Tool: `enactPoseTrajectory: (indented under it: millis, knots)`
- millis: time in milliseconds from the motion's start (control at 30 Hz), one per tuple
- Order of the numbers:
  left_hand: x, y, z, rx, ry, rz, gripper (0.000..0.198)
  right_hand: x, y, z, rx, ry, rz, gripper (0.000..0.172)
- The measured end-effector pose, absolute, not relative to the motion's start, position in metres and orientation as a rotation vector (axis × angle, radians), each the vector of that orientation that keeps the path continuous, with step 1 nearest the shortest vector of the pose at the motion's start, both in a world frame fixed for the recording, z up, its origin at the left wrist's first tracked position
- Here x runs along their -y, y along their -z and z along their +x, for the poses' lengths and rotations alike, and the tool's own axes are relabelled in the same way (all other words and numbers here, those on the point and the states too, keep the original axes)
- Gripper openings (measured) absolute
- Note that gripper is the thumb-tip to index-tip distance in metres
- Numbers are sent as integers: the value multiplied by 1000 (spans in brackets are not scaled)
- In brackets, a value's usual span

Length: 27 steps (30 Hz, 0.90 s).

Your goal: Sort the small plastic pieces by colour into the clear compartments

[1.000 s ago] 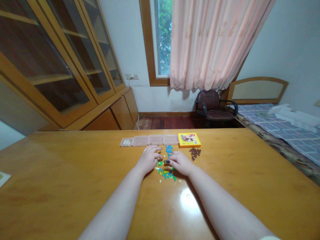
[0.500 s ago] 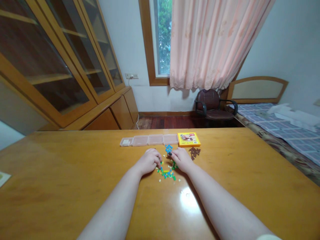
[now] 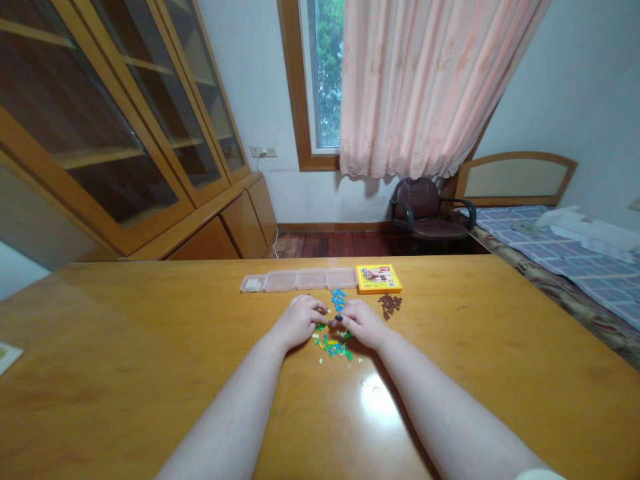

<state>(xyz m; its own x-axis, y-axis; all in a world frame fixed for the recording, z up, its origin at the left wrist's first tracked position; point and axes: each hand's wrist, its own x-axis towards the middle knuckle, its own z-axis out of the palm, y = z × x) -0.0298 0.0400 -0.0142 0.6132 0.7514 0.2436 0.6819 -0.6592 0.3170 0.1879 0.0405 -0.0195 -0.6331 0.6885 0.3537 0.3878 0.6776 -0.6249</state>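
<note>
toy bricks (image 3: 333, 343), mixed colours, lie mostly nearside of left hand (image 3: 299, 321) and right hand (image 3: 367, 324) alike; fingers (image 3: 318, 318) curled, any grip i cannot tell.

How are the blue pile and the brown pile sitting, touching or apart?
Apart. The head view shows bare tabletop between the blue pile and the brown pile, with the right hand below that gap in the picture.

Glass-doored cabinet (image 3: 135, 107), pink curtain (image 3: 425, 87), brown chair (image 3: 423, 203), bed (image 3: 585, 267) bearing perhaps white packaging (image 3: 595, 233)
</note>
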Motion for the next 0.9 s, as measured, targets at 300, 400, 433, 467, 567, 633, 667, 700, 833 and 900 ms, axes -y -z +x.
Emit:
enactPoseTrajectory:
  millis: [300, 400, 433, 467, 567, 633, 667, 700, 833, 900]
  knots:
    - [-43, 13, -33, -1437, -614, 2572, 35, -42, 18, 187, 2357, -573, -972, 45]
    - [-43, 11, -32, -1449, -644, 2568, 34, -41, 18, 187, 2405, -597, -861, 45]
    - [-43, 10, -32, -1443, -649, 2570, 34, -40, 19, 187, 2423, -605, -839, 44]
    - [-43, 10, -32, -1436, -653, 2571, 34, -40, 19, 187, 2437, -607, -836, 43]
    - [-43, 11, -32, -1426, -661, 2555, 33, -40, 17, 186, 2441, -585, -916, 43]
    - [-43, 12, -32, -1429, -666, 2548, 33, -40, 15, 185, 2436, -568, -952, 44]
    - [-43, 13, -32, -1432, -670, 2550, 33, -39, 14, 185, 2437, -568, -935, 45]
    - [-43, 13, -32, -1434, -673, 2555, 32, -39, 13, 185, 2441, -579, -894, 45]
    - [-44, 11, -31, -1440, -672, 2559, 32, -35, 12, 183, 2496, -672, -702, 46]
    - [-43, 10, -31, -1440, -673, 2556, 33, -35, 12, 183, 2546, -667, -698, 46]
